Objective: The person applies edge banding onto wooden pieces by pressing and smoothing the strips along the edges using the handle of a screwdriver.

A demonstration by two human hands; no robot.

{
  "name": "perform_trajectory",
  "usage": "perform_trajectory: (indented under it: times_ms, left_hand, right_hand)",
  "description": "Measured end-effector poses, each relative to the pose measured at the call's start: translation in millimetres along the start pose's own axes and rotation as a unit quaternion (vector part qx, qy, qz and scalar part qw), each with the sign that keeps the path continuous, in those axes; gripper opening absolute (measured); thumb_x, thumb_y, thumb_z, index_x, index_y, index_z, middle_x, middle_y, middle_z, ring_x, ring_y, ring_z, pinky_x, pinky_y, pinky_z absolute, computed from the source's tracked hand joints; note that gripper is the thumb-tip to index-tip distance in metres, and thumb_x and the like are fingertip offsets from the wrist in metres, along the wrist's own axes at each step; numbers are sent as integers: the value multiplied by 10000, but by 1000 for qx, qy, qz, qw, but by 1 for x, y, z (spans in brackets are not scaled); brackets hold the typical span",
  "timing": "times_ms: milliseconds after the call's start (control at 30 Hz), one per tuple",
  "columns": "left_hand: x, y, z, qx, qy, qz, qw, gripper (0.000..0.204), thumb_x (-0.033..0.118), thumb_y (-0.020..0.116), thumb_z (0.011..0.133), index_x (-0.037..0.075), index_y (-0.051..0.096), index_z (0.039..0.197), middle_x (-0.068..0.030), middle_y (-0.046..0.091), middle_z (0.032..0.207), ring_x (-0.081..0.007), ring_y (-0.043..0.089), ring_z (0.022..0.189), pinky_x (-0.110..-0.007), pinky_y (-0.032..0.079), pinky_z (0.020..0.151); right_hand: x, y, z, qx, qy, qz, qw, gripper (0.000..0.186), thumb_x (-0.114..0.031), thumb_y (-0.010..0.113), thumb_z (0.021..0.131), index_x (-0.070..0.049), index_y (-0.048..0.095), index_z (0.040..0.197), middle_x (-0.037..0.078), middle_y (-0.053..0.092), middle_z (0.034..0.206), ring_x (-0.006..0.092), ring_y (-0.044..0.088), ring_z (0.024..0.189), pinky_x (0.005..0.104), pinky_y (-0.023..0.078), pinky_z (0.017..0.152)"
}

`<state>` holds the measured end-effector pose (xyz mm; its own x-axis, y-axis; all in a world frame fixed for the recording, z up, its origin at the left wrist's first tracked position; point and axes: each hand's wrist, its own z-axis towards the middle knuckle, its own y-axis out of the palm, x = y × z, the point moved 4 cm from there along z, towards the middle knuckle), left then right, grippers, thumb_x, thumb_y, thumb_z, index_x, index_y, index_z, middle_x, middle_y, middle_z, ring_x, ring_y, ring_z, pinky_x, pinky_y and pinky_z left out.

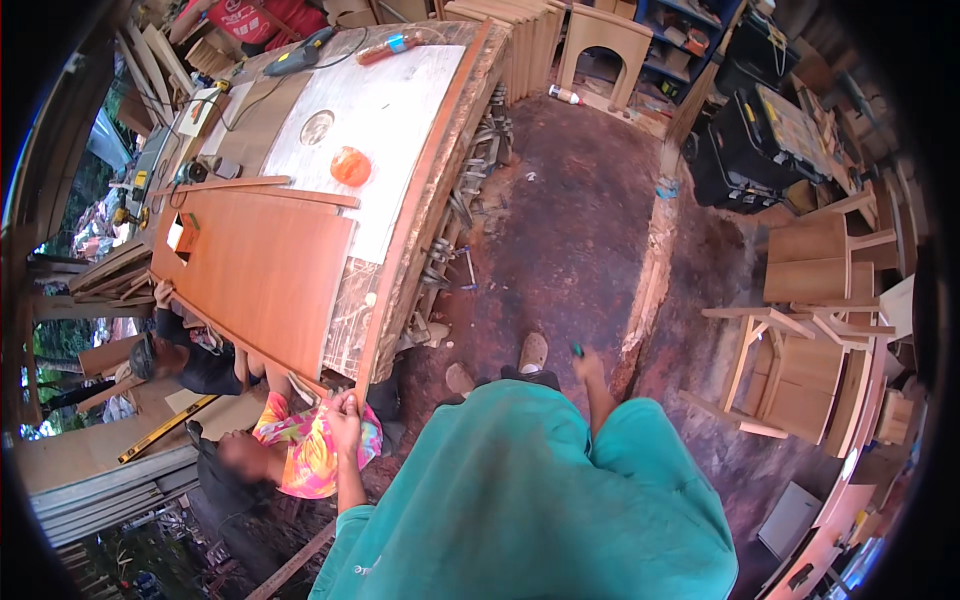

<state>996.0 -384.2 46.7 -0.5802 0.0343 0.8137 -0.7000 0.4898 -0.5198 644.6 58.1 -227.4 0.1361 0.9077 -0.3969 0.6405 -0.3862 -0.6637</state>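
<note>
My left hand is raised at the near corner of the workbench, fingers closed beside the end of an edging strip; what they pinch is hidden. Close by lies a large reddish-brown wood panel with a rectangular cut-out, a thin strip along its near-left edge. Low at my right side, my right hand is closed round a small dark thing with a green end, too small to name. A person in a bright patterned shirt and another in black are at the panel's edge, the latter's hand on it.
On the bench are an orange round object, a corded power tool and loose wood strips. Clamps line the bench's side. Wooden chair frames and black toolboxes stand right. A yellow level lies left.
</note>
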Motion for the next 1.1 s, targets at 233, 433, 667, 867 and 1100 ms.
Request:
perform_trajectory:
  times_ms: [233,433,667,867,1100]
  left_hand:
    - [23,-18,-10,85,84,92,989,190,68,580,931,-43,698,1030,-172,711,892,-209,663,812,-335,513,764]
    - [34,-31,-17,160,154,142,965,163,42,614,884,-9,704,1010,-198,702,914,-365,675,853,-418,523,798]
    - [44,-8,-25,190,306,251,898,234,12,652,853,40,666,1084,-171,623,1090,-352,580,1027,-443,475,897]
    - [96,41,-11,108,390,182,896,305,12,687,804,49,657,1105,-176,577,1169,-371,554,1114,-456,452,957]
    - [164,117,130,23,419,236,876,203,89,668,823,36,684,1018,-176,647,1023,-371,619,944,-454,501,845]
  right_hand:
    - [-225,-110,27,73,-131,94,984,551,-299,575,895,-253,477,1435,220,624,1247,403,572,1193,461,450,1016]
    - [-222,-62,3,84,-217,79,969,551,-244,609,876,-193,507,1416,216,615,1269,394,568,1205,436,435,1042]
    - [-14,67,-49,-37,-66,-53,996,473,-334,624,819,-162,626,1260,229,658,1158,387,640,1077,467,517,891]
    - [76,74,-118,-51,30,-39,998,492,-354,646,790,-105,656,1214,256,672,1082,404,641,1065,481,510,915]
    - [12,33,-103,8,73,56,996,475,-307,643,848,-170,604,1302,231,662,1154,391,630,1098,455,500,939]
